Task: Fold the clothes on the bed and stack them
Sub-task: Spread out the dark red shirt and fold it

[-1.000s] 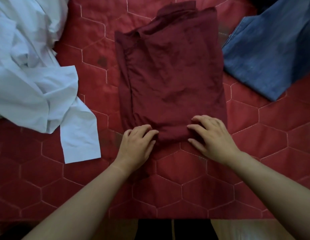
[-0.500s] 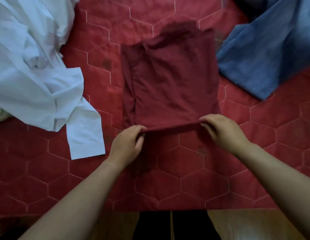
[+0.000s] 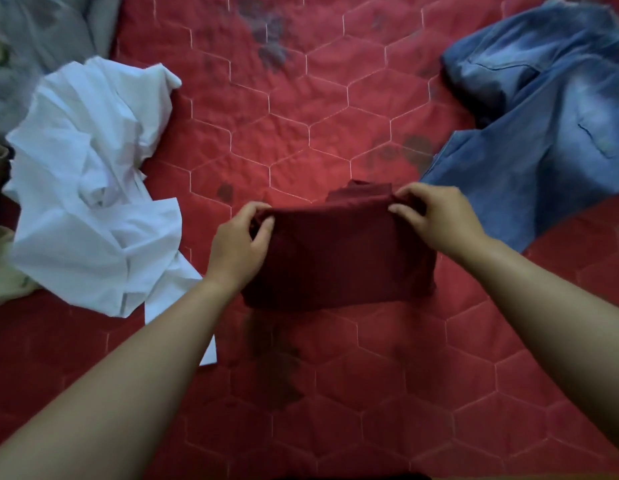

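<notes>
A dark maroon garment [image 3: 339, 261] lies folded over into a short rectangle in the middle of the red quilted bed [image 3: 301, 126]. My left hand [image 3: 237, 245] pinches its far left corner. My right hand [image 3: 436, 220] pinches its far right corner, where a small flap of the same cloth sticks out beyond the fold. A crumpled white garment [image 3: 93, 188] lies to the left. Crumpled blue denim [image 3: 543, 126] lies at the upper right.
Grey cloth [image 3: 41, 36] is bunched at the top left corner. A pale beige garment [image 3: 3, 271] shows at the left edge under the white one. Bare red quilt stretches beyond the maroon garment and in front of it.
Both hands took hold of the maroon garment's near edge, lifted it and carried it away from me over the rest, halving its length. The view has tilted up the bed.
</notes>
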Demonstrator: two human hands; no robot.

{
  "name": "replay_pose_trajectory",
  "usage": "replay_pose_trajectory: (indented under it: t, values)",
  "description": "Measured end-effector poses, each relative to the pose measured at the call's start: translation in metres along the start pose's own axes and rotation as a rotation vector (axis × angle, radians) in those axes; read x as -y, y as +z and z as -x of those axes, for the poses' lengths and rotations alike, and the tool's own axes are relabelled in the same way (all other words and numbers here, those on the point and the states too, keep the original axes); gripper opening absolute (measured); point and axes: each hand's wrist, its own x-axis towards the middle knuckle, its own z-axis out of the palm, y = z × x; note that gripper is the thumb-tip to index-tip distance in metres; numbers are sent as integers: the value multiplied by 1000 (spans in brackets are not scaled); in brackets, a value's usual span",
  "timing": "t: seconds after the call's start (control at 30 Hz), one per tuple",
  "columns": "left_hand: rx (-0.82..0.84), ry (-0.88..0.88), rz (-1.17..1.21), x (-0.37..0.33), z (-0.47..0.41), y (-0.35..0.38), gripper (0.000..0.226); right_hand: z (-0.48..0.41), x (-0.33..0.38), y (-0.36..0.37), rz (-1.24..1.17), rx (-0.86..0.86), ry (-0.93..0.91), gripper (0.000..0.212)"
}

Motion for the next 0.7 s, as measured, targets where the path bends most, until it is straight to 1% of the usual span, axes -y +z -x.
replay_pose_trajectory:
  t: [0.07, 0.13, 0.2, 0.27, 0.3, 0.37, 0.4, 0.47, 0.57, 0.7]
  values:
    - [-48, -59, 6, 6, -23, 13, 15, -29, -9, 15, 2, -27, 46, 24]
    - [-93, -71, -26, 8, -39, 24, 22, -47, -14, 28, 24, -46, 81, 25]
    - [-133, 0, -163, 9, -46, 36, 35, -50, -15, 39, 113, -104, 75, 32]
    - [-111, 108, -291, 7, -44, 49, 42, -41, -4, 54, 171, -169, -7, 37]
    - [-71, 170, -337, 5, -39, 58, 44, -32, 4, 64, 174, -161, -62, 38]
    - [36, 278, -411, 3, -25, 79, 47, -12, 18, 88, 196, -65, -162, 44]
    - [88, 304, -439, 5, -18, 89, 49, -4, 20, 99, 222, -12, -186, 47]
    - [156, 293, -478, 13, -7, 106, 52, 7, 11, 114, 278, 48, -159, 51]
    - [163, 273, -534, 31, -3, 120, 56, 10, -15, 120, 353, 55, -83, 55]
    - [130, 287, -549, 41, -4, 132, 60, 11, -33, 123, 387, 39, -107, 60]
